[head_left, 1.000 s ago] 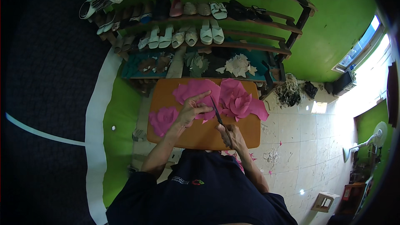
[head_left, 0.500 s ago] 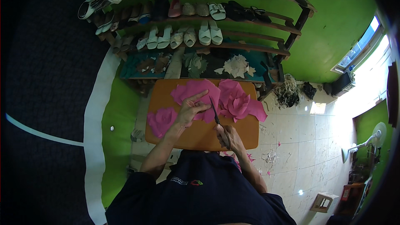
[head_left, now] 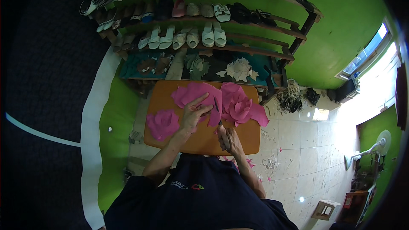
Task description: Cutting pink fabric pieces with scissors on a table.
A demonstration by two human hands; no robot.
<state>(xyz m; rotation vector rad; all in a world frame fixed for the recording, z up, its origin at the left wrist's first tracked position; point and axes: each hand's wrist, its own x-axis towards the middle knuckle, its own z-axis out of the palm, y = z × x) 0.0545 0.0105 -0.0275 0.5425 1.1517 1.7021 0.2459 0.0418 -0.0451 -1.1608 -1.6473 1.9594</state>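
- A person's left hand [head_left: 194, 114] grasps a thin, bright-pink sheet [head_left: 211, 89] over a round-cornered, orange-brown table [head_left: 203, 144].
- The right hand [head_left: 229, 139] clasps dark-bladed scissors [head_left: 217, 110], the blades at the sheet's right side.

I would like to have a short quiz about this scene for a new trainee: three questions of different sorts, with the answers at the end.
1. Multiple choice: on which side is the hand that holds the scissors?
A) left
B) right
C) neither

2. True or false: the shoe rack beyond the table holds only black footwear.

3. Fill in the colour: the left hand touches a ______ sheet.

Key:
1. B; the handles are in the right hand.
2. False; white sandals stand there too.
3. Pink.
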